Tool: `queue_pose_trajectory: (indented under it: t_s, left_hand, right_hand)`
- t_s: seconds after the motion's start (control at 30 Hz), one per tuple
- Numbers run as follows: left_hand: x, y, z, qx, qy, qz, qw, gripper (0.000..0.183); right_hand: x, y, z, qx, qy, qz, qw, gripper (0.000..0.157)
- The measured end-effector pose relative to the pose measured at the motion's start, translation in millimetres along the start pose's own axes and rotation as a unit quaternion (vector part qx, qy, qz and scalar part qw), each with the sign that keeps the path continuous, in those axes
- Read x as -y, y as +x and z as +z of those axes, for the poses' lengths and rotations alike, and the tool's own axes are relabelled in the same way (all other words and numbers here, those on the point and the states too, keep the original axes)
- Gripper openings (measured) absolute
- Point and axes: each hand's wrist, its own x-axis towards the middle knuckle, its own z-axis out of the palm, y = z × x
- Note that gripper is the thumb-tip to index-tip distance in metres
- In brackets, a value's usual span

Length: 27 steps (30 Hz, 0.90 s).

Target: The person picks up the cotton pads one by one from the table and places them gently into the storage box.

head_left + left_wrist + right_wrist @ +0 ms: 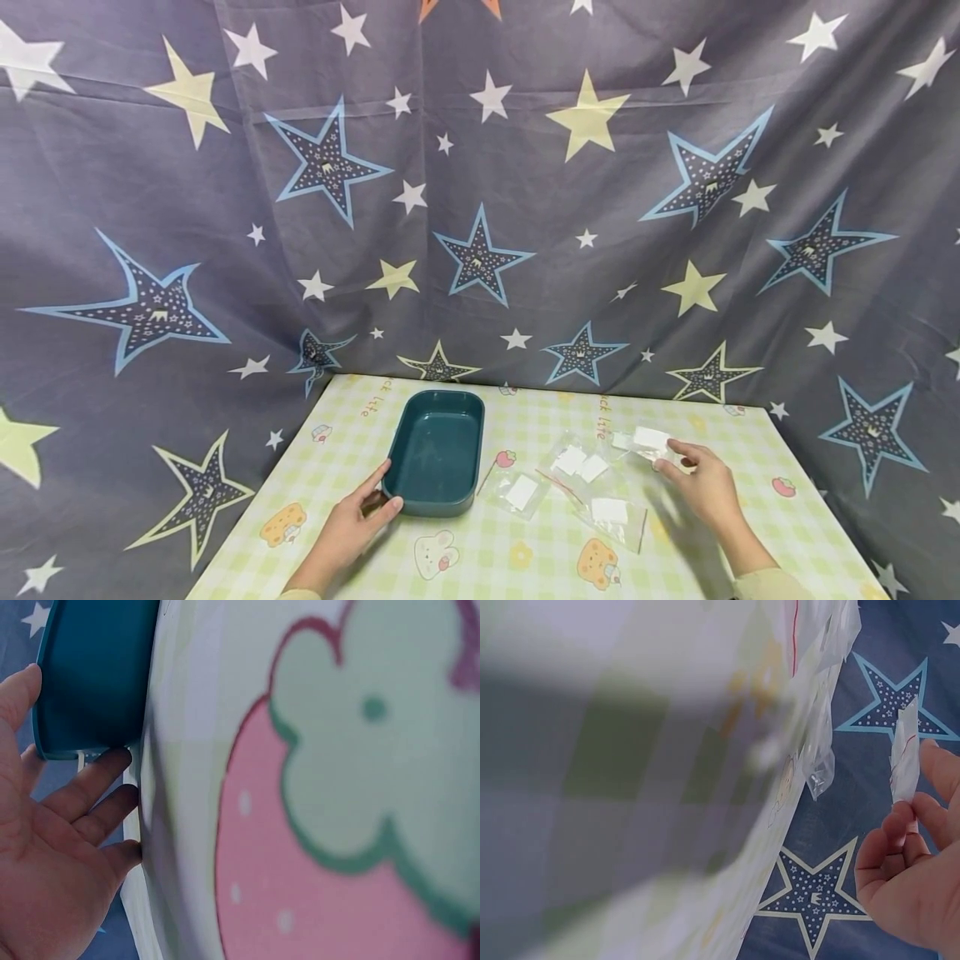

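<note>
A dark teal rectangular dish point(437, 454) rests on the table. At its near left corner is my left hand point(351, 521), thumb against the near side and fingers along the left; in the left wrist view, the fingers point(97, 799) look loosely spread by the dish wall point(94, 682). My right hand point(705, 483) pinches a small clear zip bag point(651, 440) with a white insert. The right wrist view shows this bag point(905, 754) edge-on, a red line across it, between thumb and fingertips. Several similar bags point(611, 512) lie between the hands.
The table point(390, 567) has a green-and-white checked cloth with cartoon prints. A grey curtain point(525, 183) with stars hangs directly behind it. One bag point(520, 493) lies close to the dish's right side; others partly overlap farther right.
</note>
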Motion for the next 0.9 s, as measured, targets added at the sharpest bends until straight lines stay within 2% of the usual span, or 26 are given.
queue_pose_trajectory:
  t_s: [0.37, 0.67, 0.9]
  left_hand:
    - [-0.1, -0.6, 0.4, 0.0, 0.0, 0.001, 1.0, 0.077]
    - [1.2, 0.6, -0.1, 0.002, 0.002, 0.002, 1.0, 0.077]
    - [2.0, -0.5, -0.2, 0.005, -0.011, -0.005, 0.9999, 0.077]
  right_hand:
    - [8, 2, 6.7, 0.006, 0.011, 0.002, 1.0, 0.05]
    - [20, 1, 16.1, -0.014, 0.029, -0.012, 0.999, 0.047]
    - [27, 3, 25.0, -0.005, 0.052, -0.013, 0.999, 0.047]
